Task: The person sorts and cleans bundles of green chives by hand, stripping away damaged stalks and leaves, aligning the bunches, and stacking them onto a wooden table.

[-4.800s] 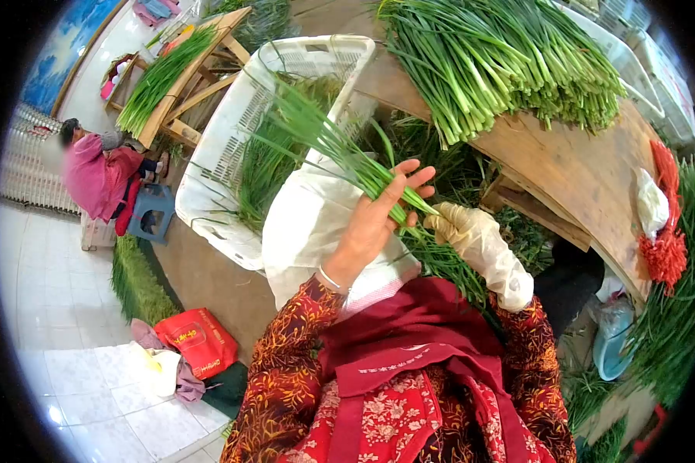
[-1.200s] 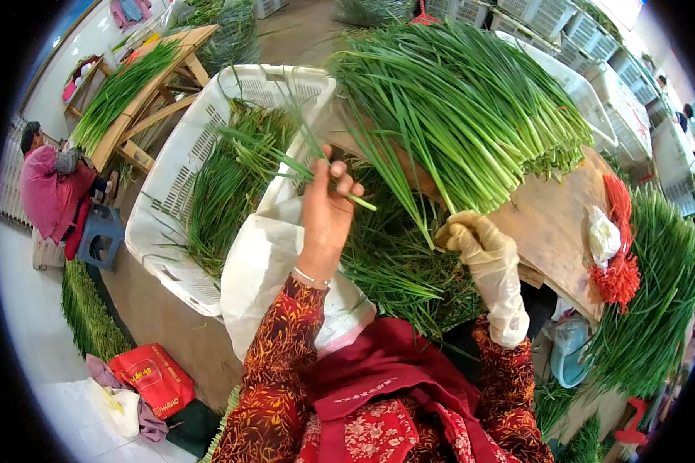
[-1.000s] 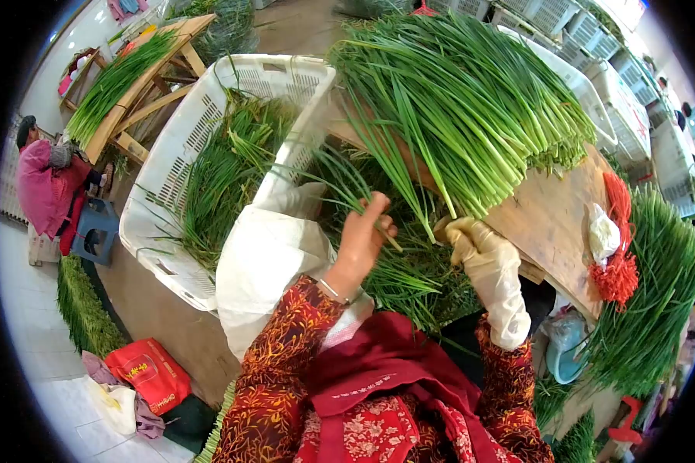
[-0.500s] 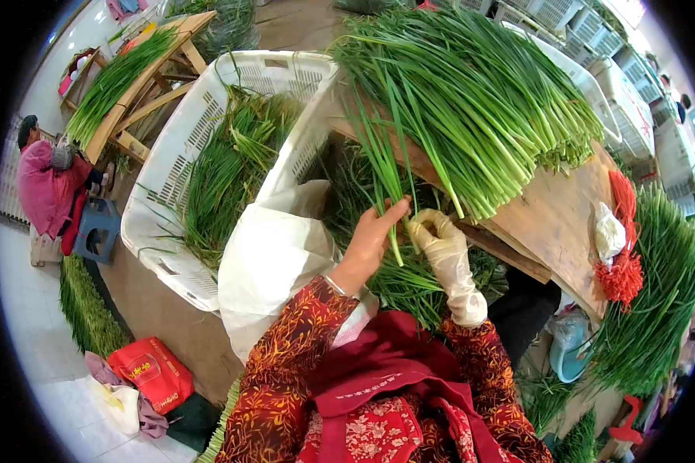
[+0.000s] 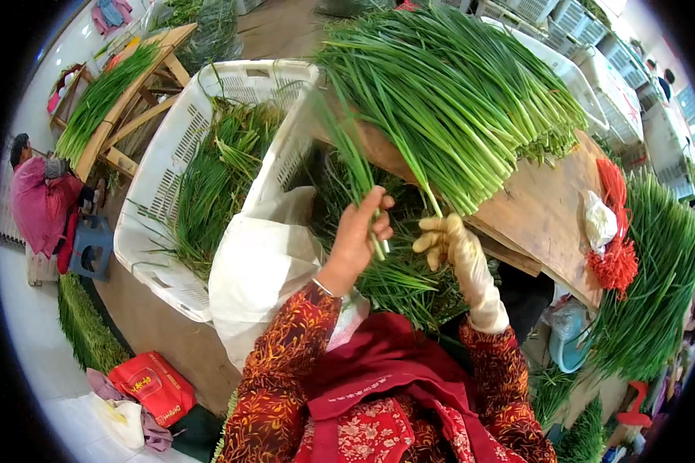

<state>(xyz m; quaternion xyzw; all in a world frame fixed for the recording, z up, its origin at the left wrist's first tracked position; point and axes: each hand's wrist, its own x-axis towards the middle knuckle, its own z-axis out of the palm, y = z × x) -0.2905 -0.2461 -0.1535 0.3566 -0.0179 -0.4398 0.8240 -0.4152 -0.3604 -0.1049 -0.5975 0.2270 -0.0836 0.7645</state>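
My bare left hand [image 5: 355, 235] is closed around a few garlic chives [image 5: 357, 166], their pale stem ends poking out below the fingers. Their leaf tips are blurred. To its right, my right hand [image 5: 459, 251] wears a cream glove; its fingers are bent but apart, with nothing visible between them. Just above the glove, a large heap of garlic chives [image 5: 455, 116] lies on a wooden board [image 5: 552, 208], stems toward me. Loose green leaves [image 5: 398, 285] are below both hands.
A white plastic crate [image 5: 158, 262] with greens stands left, beside white cloth [image 5: 259, 255]. Red ties [image 5: 614, 266] lie on the board's right end, near more chives [image 5: 649, 285]. At far left, a person in pink [image 5: 42, 201] sits by a blue stool [image 5: 93, 247].
My hands have moved apart. The left has drawn the chives slightly left, and the gloved right fingers have opened from their pinch near the stems. The whole view has shifted slightly.
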